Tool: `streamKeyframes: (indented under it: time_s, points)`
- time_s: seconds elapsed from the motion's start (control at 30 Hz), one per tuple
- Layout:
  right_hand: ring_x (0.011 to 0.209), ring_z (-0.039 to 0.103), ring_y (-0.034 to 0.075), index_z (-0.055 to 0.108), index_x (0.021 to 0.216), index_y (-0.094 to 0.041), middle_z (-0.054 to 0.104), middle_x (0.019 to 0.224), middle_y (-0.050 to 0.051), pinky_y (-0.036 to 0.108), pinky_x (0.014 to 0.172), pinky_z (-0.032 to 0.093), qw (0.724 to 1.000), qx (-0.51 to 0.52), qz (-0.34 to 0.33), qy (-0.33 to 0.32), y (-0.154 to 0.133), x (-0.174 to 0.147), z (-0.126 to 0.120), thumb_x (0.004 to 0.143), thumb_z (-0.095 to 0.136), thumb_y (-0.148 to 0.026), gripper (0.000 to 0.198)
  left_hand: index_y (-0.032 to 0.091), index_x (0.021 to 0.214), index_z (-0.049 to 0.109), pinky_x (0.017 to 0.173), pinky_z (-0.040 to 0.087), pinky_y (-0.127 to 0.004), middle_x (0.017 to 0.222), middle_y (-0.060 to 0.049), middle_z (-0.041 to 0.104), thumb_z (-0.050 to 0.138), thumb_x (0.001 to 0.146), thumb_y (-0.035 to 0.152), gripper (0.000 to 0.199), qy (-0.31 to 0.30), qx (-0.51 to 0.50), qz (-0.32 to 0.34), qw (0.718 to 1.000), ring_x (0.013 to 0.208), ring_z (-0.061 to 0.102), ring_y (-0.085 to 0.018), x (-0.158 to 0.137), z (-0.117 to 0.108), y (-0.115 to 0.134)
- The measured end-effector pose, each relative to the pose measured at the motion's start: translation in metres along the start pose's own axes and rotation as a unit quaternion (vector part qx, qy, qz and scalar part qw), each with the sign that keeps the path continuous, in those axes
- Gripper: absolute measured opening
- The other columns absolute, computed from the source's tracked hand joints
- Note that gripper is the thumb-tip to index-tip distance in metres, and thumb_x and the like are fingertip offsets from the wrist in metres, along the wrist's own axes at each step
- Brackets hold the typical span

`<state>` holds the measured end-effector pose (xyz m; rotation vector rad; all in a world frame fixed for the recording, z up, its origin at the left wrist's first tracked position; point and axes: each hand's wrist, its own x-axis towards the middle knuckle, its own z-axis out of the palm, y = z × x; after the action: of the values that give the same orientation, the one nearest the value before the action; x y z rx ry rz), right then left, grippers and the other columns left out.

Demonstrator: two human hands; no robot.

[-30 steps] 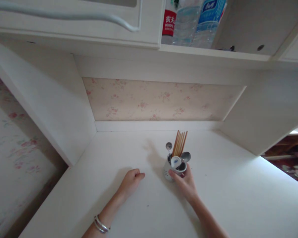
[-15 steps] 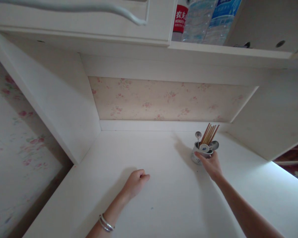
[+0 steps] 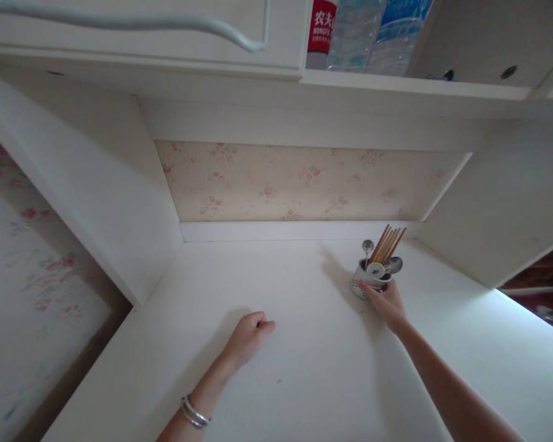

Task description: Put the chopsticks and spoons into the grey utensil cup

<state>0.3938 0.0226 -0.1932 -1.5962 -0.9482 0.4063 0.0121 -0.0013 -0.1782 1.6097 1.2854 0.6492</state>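
A white desk [image 3: 304, 368] fills the view, set into a white alcove with a floral back panel [image 3: 299, 181] at the far side. Above, a cupboard door [image 3: 133, 31] hangs at the upper left, and an open shelf [image 3: 415, 86] to its right carries water bottles [image 3: 368, 31], one with a red label.

Both forearms reach onto the desk from the near edge. The left hand [image 3: 249, 334] rests near the middle of the surface, curled into a loose fist and holding nothing, with silver bangles [image 3: 191, 412] on its wrist. The right hand [image 3: 387, 302] is stretched toward the far right corner, its fingers wrapped against the near side of a small white utensil cup [image 3: 366, 283]; how tightly they grip cannot be told at this size.

The cup stands upright on the desk, close to the back ledge and the right alcove wall. Out of it stick wooden chopsticks [image 3: 387, 244], fanned and leaning right, a metal spoon [image 3: 367, 247] at the left, another spoon bowl [image 3: 394, 264] at the right and a white ceramic spoon [image 3: 376, 269] in front.

Since the tall contents make the cup top-heavy, it seems wise to keep the grip low on the body, hold it level, and move it slowly along the surface so nothing tips out.
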Motion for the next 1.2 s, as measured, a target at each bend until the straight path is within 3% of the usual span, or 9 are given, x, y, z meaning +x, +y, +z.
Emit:
streamKeyframes:
  time_s: [0.17, 0.37, 0.47, 0.67, 0.83, 0.93, 1.0, 1.07, 1.2]
  points:
    - [0.095, 0.063, 0.030, 0.051, 0.111, -0.018, 0.065, 0.106, 0.012, 0.045, 0.082, 0.052, 0.999, -0.003, 0.037, -0.014, -0.001, -0.002, -0.003, 0.053, 0.084, -0.044, 0.072, 0.021, 0.059, 0.033, 0.054, 0.021, -0.025, 0.056, 0.007, 0.030, 0.053, 0.076, 0.040, 0.033, -0.001, -0.003, -0.001, 1.000, 0.056, 0.031, -0.010, 0.000, 0.000, 0.000]
    - [0.113, 0.056, 0.031, 0.049, 0.118, -0.022, 0.060, 0.119, 0.011, 0.048, 0.097, 0.042, 0.998, 0.027, -0.002, -0.049, -0.003, -0.005, -0.010, 0.056, 0.083, -0.044, 0.074, 0.021, 0.059, 0.033, 0.053, 0.022, -0.025, 0.056, 0.007, 0.030, 0.053, 0.075, 0.040, 0.032, 0.002, -0.006, 0.008, 1.000, 0.056, 0.031, -0.010, 0.000, 0.000, -0.003]
    - [0.124, 0.046, 0.032, 0.043, 0.128, -0.026, 0.053, 0.130, 0.010, 0.052, 0.103, 0.035, 0.999, -0.009, -0.008, -0.050, -0.001, -0.008, -0.018, 0.056, 0.081, -0.045, 0.084, 0.021, 0.058, 0.032, 0.053, 0.021, -0.025, 0.056, 0.007, 0.029, 0.053, 0.075, 0.041, 0.033, 0.005, -0.007, 0.010, 1.000, 0.055, 0.030, -0.010, 0.000, 0.001, -0.004]
    - [0.133, 0.035, 0.032, 0.028, 0.142, -0.028, 0.036, 0.146, 0.011, 0.050, 0.108, 0.031, 0.999, -0.007, 0.008, -0.030, -0.007, -0.025, -0.032, 0.053, 0.082, -0.046, 0.106, 0.021, 0.058, 0.033, 0.053, 0.020, -0.025, 0.055, 0.007, 0.030, 0.053, 0.075, 0.042, 0.033, 0.009, -0.002, 0.010, 1.000, 0.055, 0.031, -0.010, 0.000, 0.002, -0.004]
    - [0.127, 0.042, 0.029, 0.039, 0.133, -0.028, 0.044, 0.137, 0.008, 0.050, 0.108, 0.030, 0.996, 0.034, -0.046, 0.072, -0.025, -0.057, -0.032, 0.064, 0.077, -0.044, 0.080, 0.021, 0.058, 0.034, 0.053, 0.021, -0.025, 0.055, 0.007, 0.030, 0.053, 0.075, 0.041, 0.032, 0.007, 0.005, 0.007, 1.000, 0.055, 0.032, -0.010, 0.000, 0.002, -0.002]
    - [0.107, 0.055, 0.024, 0.052, 0.114, -0.026, 0.057, 0.114, 0.006, 0.043, 0.098, 0.041, 0.989, 0.087, -0.055, 0.109, -0.033, -0.085, -0.016, 0.069, 0.073, -0.041, 0.052, 0.020, 0.058, 0.035, 0.053, 0.021, -0.025, 0.055, 0.007, 0.031, 0.053, 0.075, 0.041, 0.033, 0.008, 0.007, 0.007, 1.000, 0.056, 0.032, -0.010, 0.000, 0.002, -0.002]
    - [0.086, 0.059, 0.021, 0.056, 0.101, -0.024, 0.060, 0.092, 0.003, 0.036, 0.083, 0.048, 0.991, 0.126, -0.022, 0.048, -0.040, -0.105, 0.002, 0.071, 0.072, -0.043, 0.039, 0.020, 0.058, 0.035, 0.053, 0.021, -0.025, 0.055, 0.007, 0.031, 0.053, 0.075, 0.041, 0.033, 0.010, 0.008, 0.007, 1.000, 0.056, 0.032, -0.010, 0.000, 0.002, -0.001]
    - [0.071, 0.057, 0.018, 0.057, 0.095, -0.023, 0.061, 0.078, 0.001, 0.030, 0.069, 0.048, 0.989, 0.140, 0.006, -0.056, -0.051, -0.123, 0.025, 0.074, 0.069, -0.046, 0.033, 0.020, 0.058, 0.036, 0.054, 0.021, -0.025, 0.055, 0.007, 0.031, 0.054, 0.075, 0.041, 0.033, 0.012, 0.009, 0.002, 1.000, 0.056, 0.032, -0.010, -0.001, 0.002, -0.001]
    - [0.047, 0.043, 0.012, 0.060, 0.080, -0.020, 0.052, 0.055, -0.003, 0.024, 0.045, 0.032, 0.958, 0.111, 0.043, -0.260, -0.076, -0.148, 0.072, 0.081, 0.060, -0.054, 0.034, 0.020, 0.059, 0.038, 0.054, 0.023, -0.025, 0.055, 0.007, 0.033, 0.053, 0.076, 0.042, 0.031, 0.006, 0.003, -0.009, 1.000, 0.056, 0.033, -0.011, -0.002, 0.001, 0.001]
